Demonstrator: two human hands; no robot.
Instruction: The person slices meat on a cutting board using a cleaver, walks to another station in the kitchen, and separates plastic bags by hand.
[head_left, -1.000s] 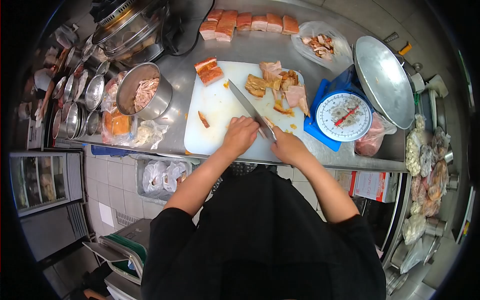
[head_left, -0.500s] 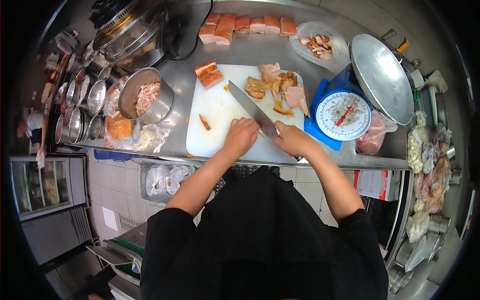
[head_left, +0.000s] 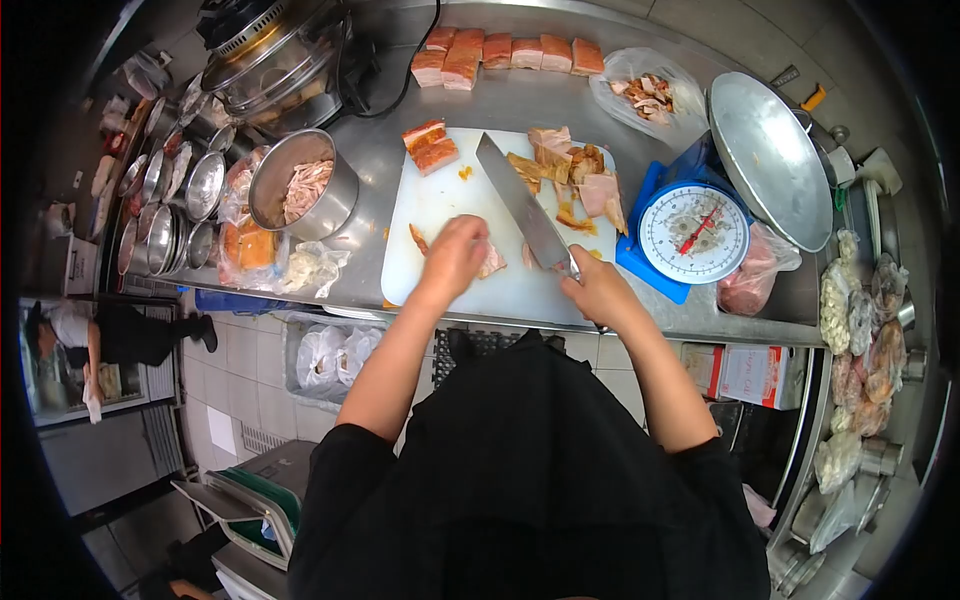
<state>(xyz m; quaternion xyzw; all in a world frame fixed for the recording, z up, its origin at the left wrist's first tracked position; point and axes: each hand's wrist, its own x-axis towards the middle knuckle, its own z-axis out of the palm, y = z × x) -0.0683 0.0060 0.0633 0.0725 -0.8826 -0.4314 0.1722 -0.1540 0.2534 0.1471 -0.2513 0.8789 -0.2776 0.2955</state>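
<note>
A broad kitchen knife (head_left: 525, 205) lies slanted over the white cutting board (head_left: 410, 280), its tip pointing to the far side. My right hand (head_left: 597, 290) is closed around its handle at the board's near right. My left hand (head_left: 455, 258) is over the left half of the board with fingers curled; what is under them is hidden. Beside its fingers is a small pale meat slice (head_left: 492, 262), and a browned strip (head_left: 418, 238) shows on its other side. A block of roast pork (head_left: 430, 148) sits at the far left corner. Cut meat pieces (head_left: 600, 192) are heaped at the right.
A blue dial scale (head_left: 693, 230) with a metal pan (head_left: 770, 160) stands right of the board. Left is a steel pot (head_left: 340, 205) of sliced meat. Pork blocks (head_left: 525, 53) line the back, near a bag of scraps (head_left: 645, 95). Another person (head_left: 130, 335) is at far left.
My left hand has moved left, away from the knife blade, uncovering a meat slice. The knife stays in my right hand. The other person has come further into view at the left.
</note>
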